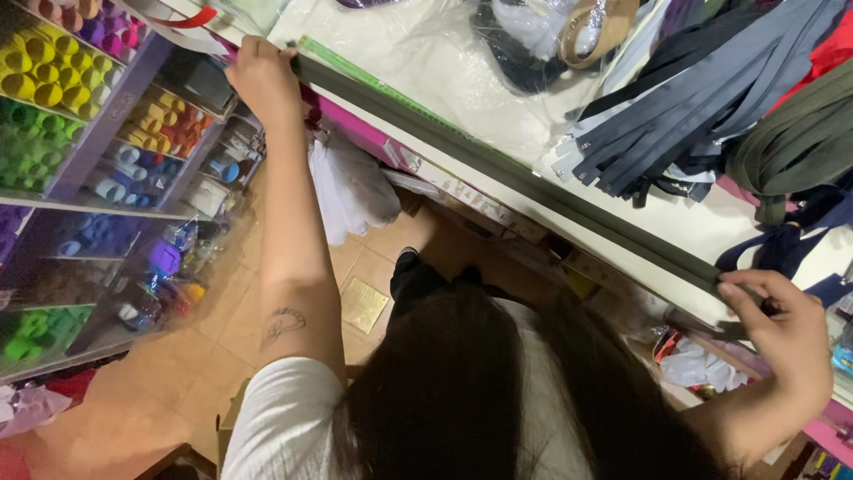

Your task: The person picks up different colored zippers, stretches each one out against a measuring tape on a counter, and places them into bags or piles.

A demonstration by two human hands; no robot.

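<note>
Olive-green zipper tape (524, 178) lies stretched taut along the counter edge (498, 116), running from 11 o'clock to 4 o'clock beside a green measuring strip (373, 84). Nearest, at 4 o'clock, right hand (782, 329) pinches the tape's near end against the counter edge, fingers closed on it. Farther, at 11 o'clock, left hand (262, 76) presses the far end down, grasping it. Risk, as judged: if either pinch loosens, the tape could slip off the edge and sag, skewing its lie against the strip. Beyond, at 1 o'clock, loose grey zippers (675, 124) lie heaped. At 9 o'clock, shelf compartments (98, 133) hold thread spools (40, 76), sorted by colour: yellow, green, purple, orange, blue.
</note>
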